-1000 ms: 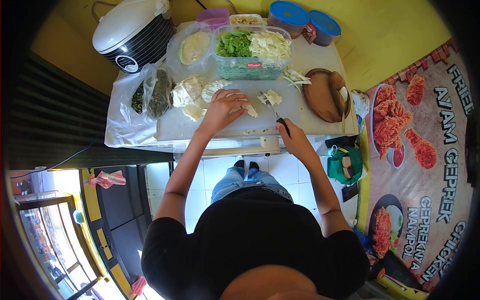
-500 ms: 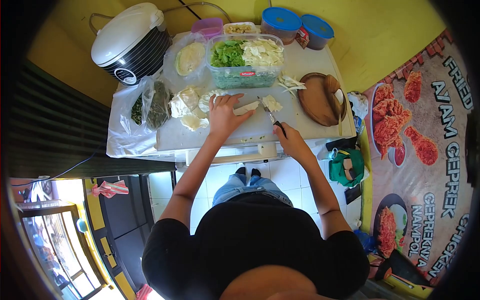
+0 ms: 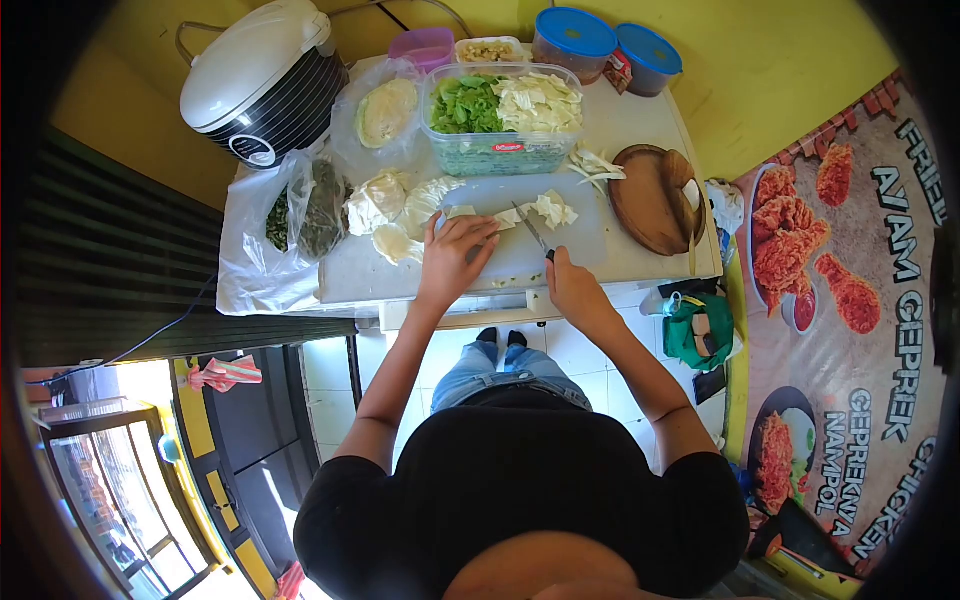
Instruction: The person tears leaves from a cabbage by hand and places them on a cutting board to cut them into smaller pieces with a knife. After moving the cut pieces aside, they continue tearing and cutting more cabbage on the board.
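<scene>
head view, knife (image 3: 531,231) handle hidden in right hand (image 3: 568,287)

Two blue-lidded tubs (image 3: 572,32) (image 3: 648,45), one rice cooker (image 3: 258,75), one knife (image 3: 532,232), one clear box (image 3: 503,118), one wooden plate (image 3: 645,198)

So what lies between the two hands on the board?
In the head view, the knife blade and a cabbage piece lie between left hand and right hand.

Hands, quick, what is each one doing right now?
Left hand: fingers curled, pressing down on a cabbage piece on the cutting board.
Right hand: closed around the knife.
</scene>
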`<move>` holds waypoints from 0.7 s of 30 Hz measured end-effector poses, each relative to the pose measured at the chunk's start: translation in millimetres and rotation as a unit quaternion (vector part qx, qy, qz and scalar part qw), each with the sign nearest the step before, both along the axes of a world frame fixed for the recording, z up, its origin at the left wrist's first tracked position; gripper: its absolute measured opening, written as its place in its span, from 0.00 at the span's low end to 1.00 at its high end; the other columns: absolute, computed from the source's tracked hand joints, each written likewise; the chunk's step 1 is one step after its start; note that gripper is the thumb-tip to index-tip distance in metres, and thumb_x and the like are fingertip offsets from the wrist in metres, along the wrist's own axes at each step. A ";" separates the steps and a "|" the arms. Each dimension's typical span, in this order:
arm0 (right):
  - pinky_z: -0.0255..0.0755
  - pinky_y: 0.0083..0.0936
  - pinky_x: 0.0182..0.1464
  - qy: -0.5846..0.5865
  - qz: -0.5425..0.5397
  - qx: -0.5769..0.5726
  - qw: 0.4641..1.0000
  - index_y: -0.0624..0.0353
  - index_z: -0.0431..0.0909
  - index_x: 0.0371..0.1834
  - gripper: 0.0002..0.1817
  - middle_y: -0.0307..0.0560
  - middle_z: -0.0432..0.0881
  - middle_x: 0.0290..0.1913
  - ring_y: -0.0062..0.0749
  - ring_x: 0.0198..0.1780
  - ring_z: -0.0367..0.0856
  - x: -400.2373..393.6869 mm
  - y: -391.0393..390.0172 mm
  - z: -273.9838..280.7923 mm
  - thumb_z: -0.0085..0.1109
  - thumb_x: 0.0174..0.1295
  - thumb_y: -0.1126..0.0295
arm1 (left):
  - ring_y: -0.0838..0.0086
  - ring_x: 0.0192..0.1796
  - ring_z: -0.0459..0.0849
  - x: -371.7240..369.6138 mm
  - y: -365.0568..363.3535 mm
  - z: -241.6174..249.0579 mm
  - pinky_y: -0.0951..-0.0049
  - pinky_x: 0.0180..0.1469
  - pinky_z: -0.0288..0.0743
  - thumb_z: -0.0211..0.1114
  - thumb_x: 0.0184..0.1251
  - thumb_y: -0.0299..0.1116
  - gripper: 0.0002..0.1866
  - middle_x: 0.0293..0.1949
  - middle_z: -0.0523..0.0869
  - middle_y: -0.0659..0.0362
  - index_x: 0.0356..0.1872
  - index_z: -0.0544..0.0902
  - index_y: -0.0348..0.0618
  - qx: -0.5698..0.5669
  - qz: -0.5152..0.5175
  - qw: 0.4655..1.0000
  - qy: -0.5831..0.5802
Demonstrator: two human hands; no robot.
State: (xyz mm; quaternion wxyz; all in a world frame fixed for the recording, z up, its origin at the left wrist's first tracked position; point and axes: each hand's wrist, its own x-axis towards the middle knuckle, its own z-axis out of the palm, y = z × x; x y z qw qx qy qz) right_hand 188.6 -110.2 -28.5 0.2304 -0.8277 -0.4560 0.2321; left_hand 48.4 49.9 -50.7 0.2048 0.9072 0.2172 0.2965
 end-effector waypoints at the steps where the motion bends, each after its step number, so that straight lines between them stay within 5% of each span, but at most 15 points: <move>1: 0.70 0.58 0.32 -0.013 0.001 0.002 1.000 0.63 0.63 0.41 0.15 0.69 0.79 0.24 0.69 0.29 0.79 2.3 4.7 2.3 0.41 0.74 0.60 | 0.73 0.53 0.80 0.2 0.6 0.8 0.51 0.70 0.54 0.66 0.63 0.37 0.10 0.48 0.85 0.68 0.45 0.87 0.53 -0.001 0.001 1.000 0.000; 6: 0.68 0.56 0.31 -0.040 0.019 0.007 0.999 0.64 0.63 0.41 0.14 0.70 0.77 0.23 0.68 0.27 0.77 7.7 4.0 1.1 0.42 0.74 0.61 | 0.73 0.54 0.79 0.2 -1.8 2.4 0.52 0.71 0.49 0.67 0.63 0.37 0.11 0.47 0.85 0.69 0.45 0.88 0.54 0.018 0.006 1.000 0.001; 21: 0.69 0.52 0.39 0.136 -0.001 0.016 0.991 0.66 0.68 0.42 0.19 0.70 0.79 0.29 0.66 0.34 0.79 1.8 -10.6 29.6 0.41 0.74 0.57 | 0.73 0.52 0.79 -3.0 -2.5 2.6 0.50 0.71 0.51 0.70 0.59 0.36 0.09 0.42 0.86 0.70 0.41 0.90 0.55 0.002 0.032 0.998 -0.052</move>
